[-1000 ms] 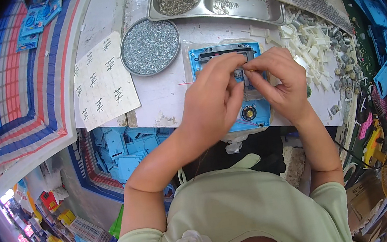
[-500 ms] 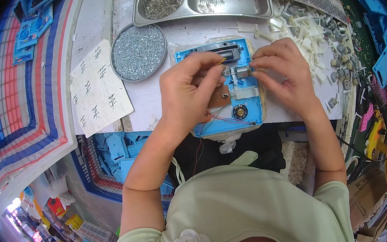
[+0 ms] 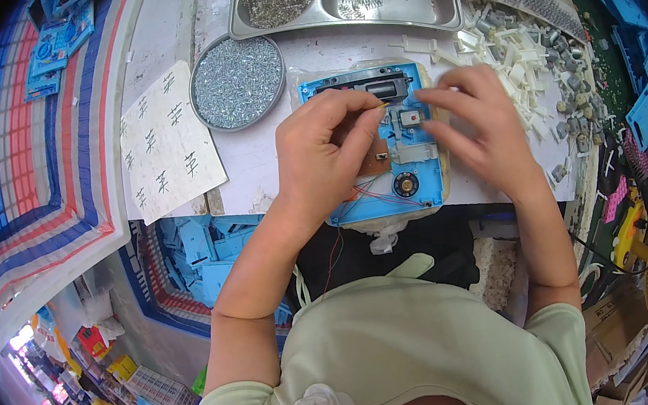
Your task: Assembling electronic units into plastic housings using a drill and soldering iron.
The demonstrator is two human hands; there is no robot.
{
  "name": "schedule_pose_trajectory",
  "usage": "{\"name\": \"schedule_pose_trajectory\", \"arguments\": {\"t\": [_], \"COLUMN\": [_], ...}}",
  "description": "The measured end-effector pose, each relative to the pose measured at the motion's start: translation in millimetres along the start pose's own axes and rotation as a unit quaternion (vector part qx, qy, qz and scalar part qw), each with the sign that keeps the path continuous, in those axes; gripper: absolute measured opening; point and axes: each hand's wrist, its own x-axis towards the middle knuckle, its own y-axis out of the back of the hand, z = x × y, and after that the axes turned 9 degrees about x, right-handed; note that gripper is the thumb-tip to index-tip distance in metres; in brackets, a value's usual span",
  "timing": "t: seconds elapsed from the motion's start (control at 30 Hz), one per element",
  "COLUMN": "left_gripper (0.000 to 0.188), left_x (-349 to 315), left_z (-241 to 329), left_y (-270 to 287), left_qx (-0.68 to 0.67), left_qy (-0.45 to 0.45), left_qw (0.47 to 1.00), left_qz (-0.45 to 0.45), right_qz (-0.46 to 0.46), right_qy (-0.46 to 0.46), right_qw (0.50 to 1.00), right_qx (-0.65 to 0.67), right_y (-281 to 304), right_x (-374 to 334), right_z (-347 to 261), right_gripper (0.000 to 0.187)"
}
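A blue plastic housing (image 3: 346, 214) lies open-side up in front of me. It holds a small metal motor (image 3: 411, 117), a brown circuit board (image 3: 373, 164), a round black disc with a brass-coloured centre (image 3: 405, 184) and loose thin wires (image 3: 380, 197). Over the housing's left half, my left hand (image 3: 326, 150) pinches a thin yellow piece (image 3: 384, 104), mostly hidden by thumb and forefinger. At the right edge my right hand (image 3: 480, 122) hovers beside the motor, thumb and fingers apart, slightly smeared by motion. Nothing shows between them.
A round dish of small metal screws (image 3: 237, 84) stands left of the housing, above a sheet with handwriting (image 3: 172, 148). A steel compartment tray (image 3: 447, 16) with small metal parts is at the back. White plastic parts (image 3: 513, 58) and small motors (image 3: 572, 91) heap up at right.
My right thumb and fingers have spread apart and drawn off the motor. My left hand keeps its pinch. The whole view has shifted slightly.
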Motion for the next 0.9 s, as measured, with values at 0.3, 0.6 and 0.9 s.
{"name": "schedule_pose_trajectory", "arguments": {"t": [0.3,0.6,0.9], "left_gripper": [0.012,0.014,0.014], "left_x": [3.2,7.5,7.5], "left_z": [5.3,9.9,10.5], "left_y": [0.4,-17.6,-21.2], "left_qx": [0.191,0.242,0.283], "left_qy": [-0.201,-0.174,-0.176], "left_qw": [0.961,0.954,0.943], "left_qz": [-0.020,-0.009,-0.003], "right_qz": [0.562,0.651,0.556], "right_qy": [-0.223,-0.277,-0.166], "right_qw": [0.703,0.705,0.804], "right_qx": [0.376,0.040,0.132], "right_y": [158.3,183.7,92.9], "right_x": [-221.7,-219.1,-222.8], "right_z": [79.7,74.2,-8.8], "right_gripper": [0.023,0.035,0.032]}}
